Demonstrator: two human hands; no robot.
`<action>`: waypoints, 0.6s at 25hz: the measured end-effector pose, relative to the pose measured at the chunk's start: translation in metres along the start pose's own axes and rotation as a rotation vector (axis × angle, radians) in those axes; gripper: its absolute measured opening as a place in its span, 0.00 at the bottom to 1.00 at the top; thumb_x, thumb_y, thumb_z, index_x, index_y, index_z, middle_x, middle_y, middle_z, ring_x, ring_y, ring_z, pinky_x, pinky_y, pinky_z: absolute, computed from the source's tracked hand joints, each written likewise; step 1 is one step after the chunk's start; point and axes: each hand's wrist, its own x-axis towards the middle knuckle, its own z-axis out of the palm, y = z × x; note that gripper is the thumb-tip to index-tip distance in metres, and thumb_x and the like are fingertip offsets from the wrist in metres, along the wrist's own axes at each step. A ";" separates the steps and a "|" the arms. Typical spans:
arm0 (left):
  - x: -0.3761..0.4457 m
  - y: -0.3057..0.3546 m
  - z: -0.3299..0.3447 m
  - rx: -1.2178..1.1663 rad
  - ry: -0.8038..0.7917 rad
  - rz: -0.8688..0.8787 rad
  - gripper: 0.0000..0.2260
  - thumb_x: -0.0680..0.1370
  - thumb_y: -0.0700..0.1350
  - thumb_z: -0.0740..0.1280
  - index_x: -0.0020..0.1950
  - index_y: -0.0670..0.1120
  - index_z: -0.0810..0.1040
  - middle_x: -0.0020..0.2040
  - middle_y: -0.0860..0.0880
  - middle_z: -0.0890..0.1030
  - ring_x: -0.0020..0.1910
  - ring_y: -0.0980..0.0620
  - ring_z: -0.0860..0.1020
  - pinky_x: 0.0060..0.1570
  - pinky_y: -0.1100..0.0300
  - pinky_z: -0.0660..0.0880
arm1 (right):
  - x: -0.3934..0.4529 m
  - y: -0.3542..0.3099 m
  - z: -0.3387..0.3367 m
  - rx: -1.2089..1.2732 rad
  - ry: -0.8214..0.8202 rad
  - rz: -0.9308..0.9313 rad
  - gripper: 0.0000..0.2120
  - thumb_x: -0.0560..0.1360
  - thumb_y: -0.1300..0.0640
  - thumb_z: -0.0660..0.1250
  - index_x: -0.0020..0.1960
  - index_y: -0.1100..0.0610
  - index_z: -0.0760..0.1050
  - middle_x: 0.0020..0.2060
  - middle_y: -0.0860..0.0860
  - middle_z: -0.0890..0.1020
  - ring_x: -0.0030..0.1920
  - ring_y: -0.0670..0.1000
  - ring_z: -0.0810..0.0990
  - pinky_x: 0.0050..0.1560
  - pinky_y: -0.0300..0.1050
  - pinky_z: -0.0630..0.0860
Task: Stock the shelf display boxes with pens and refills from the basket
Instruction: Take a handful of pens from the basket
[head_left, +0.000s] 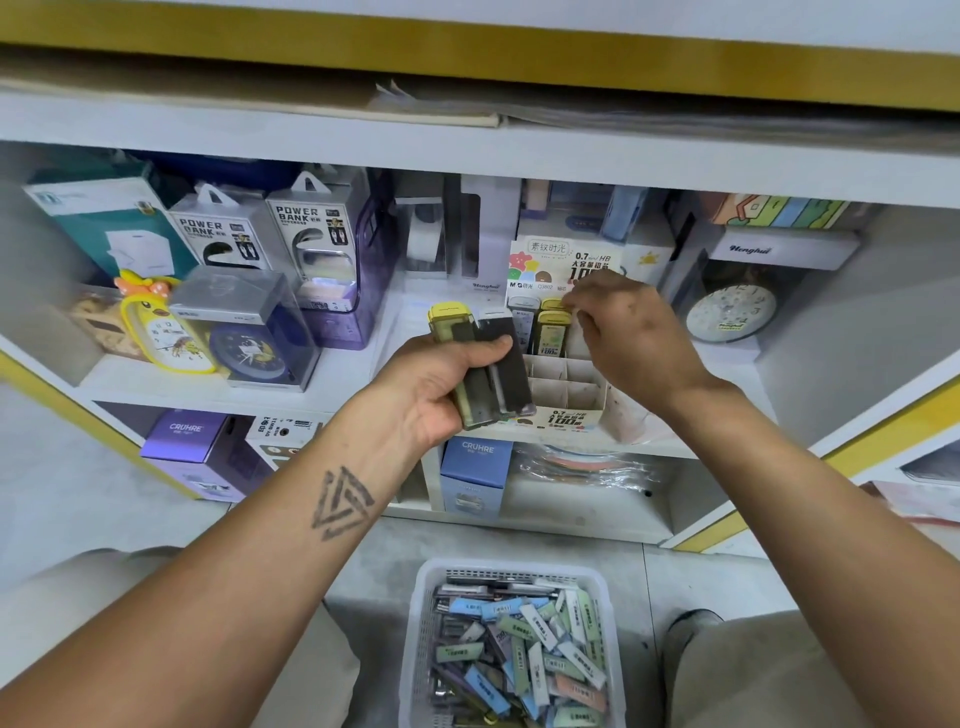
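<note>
Refill cases (485, 369), a small bunch, sit gripped in my left hand (441, 389) just before the display box (566, 387) on the shelf. My right hand (631, 332) pinches something small over its back compartments. Basket (418, 613) lies below on the floor.

**Plastic, card and paper around the divided display box**

The display box (566, 387) is matt white cardboard, its partitions smudged and a little worn, with a printed paper header behind. The lead-refill cases (480, 364) gripped just left of it look like smooth translucent plastic, dark with yellow and grey caps. Well below it, the basket (415, 644) is white perforated plastic holding glossy pastel cases. Far left of the box, the power bank packs (311, 244) are clear shiny plastic. Directly beneath it, cellophane-wrapped goods (587, 467) glint. The shelf board (208, 387) left of the box is smooth white laminate.
</note>
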 end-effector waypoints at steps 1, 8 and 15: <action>-0.001 0.000 0.001 0.005 -0.009 -0.001 0.16 0.73 0.34 0.72 0.60 0.37 0.78 0.52 0.36 0.83 0.45 0.40 0.84 0.41 0.36 0.80 | 0.001 -0.002 0.000 0.000 0.034 0.022 0.11 0.76 0.68 0.64 0.54 0.62 0.83 0.50 0.58 0.83 0.47 0.58 0.81 0.51 0.51 0.79; -0.002 -0.004 0.006 0.093 -0.102 0.017 0.13 0.72 0.32 0.72 0.57 0.37 0.81 0.49 0.38 0.85 0.44 0.42 0.85 0.38 0.45 0.82 | 0.002 -0.037 -0.006 0.953 -0.277 0.530 0.05 0.75 0.58 0.73 0.48 0.59 0.82 0.36 0.51 0.84 0.30 0.45 0.79 0.31 0.37 0.74; 0.005 0.006 -0.009 0.030 0.066 0.003 0.04 0.75 0.35 0.71 0.42 0.41 0.77 0.32 0.44 0.79 0.28 0.49 0.78 0.33 0.56 0.79 | 0.007 -0.018 -0.025 0.891 -0.063 0.533 0.03 0.72 0.69 0.72 0.44 0.63 0.80 0.34 0.57 0.81 0.27 0.49 0.77 0.29 0.42 0.74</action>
